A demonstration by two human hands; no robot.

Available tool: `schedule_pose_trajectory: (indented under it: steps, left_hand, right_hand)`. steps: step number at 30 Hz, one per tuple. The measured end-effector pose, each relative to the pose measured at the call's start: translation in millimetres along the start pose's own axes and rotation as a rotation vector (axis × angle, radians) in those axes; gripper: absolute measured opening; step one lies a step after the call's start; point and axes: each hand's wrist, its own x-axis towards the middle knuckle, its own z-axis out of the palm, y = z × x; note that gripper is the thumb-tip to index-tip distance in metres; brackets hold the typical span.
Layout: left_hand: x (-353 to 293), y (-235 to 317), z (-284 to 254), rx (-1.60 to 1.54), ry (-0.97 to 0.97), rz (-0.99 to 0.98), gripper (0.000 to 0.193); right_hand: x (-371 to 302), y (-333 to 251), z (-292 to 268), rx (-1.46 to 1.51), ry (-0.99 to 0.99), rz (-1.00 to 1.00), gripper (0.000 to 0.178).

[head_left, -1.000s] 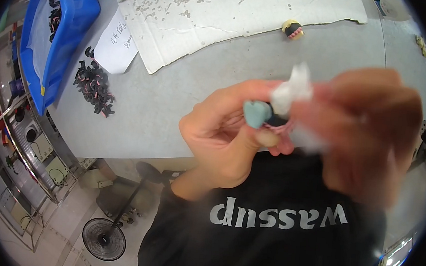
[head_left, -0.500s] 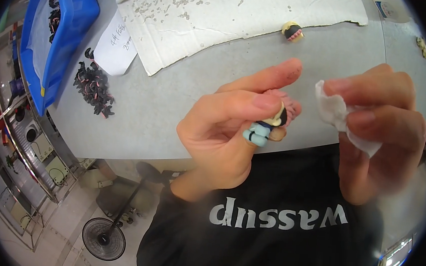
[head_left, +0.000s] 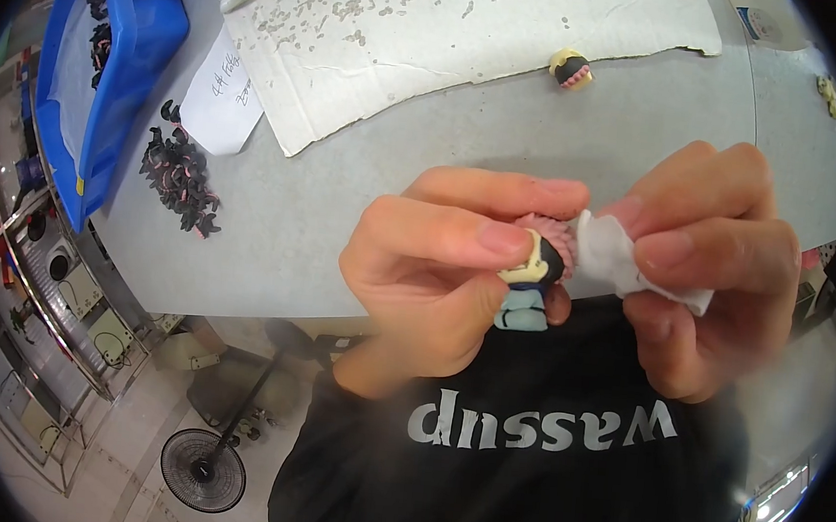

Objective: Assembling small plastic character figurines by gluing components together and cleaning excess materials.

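Both my hands are raised close together before my chest; my left hand (head_left: 437, 272) curls with fingers pinched shut, my right hand (head_left: 711, 274) pinches its fingertips closed too.

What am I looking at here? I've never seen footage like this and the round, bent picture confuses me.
There is no machine: a person wears a wide-angle camera on the head, looking down at their own two bare hands, so straight edges curve near the rim. The left hand pinches a small toy figure with a dark head and pale blue body. The right hand presses a crumpled white wipe against it. Beyond lies a grey table with a sheet of spotted cardboard, a heap of small black parts, a blue bin and another small figure.
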Motion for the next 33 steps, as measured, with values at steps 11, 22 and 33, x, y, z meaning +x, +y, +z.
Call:
schedule_pose_trajectory:
  steps: [11,22,33]
  left_hand:
    - [-0.8,1.5,-1.2,0.018,0.011,-0.056,0.02]
    - [-1.1,-0.5,-5.7,0.357,-0.06,0.127,0.029]
    - [-7.6,-8.9,8.3,0.18,-0.022,0.141,0.029]
  right_hand:
    - [-2.8,17.1,5.5,0.037,0.049,-0.167,0.02]
    - [1.6,9.5,12.8,0.424,0.174,0.143,0.004]
    - [-3.2,3.1,34.9,0.992,0.246,0.305,0.029]
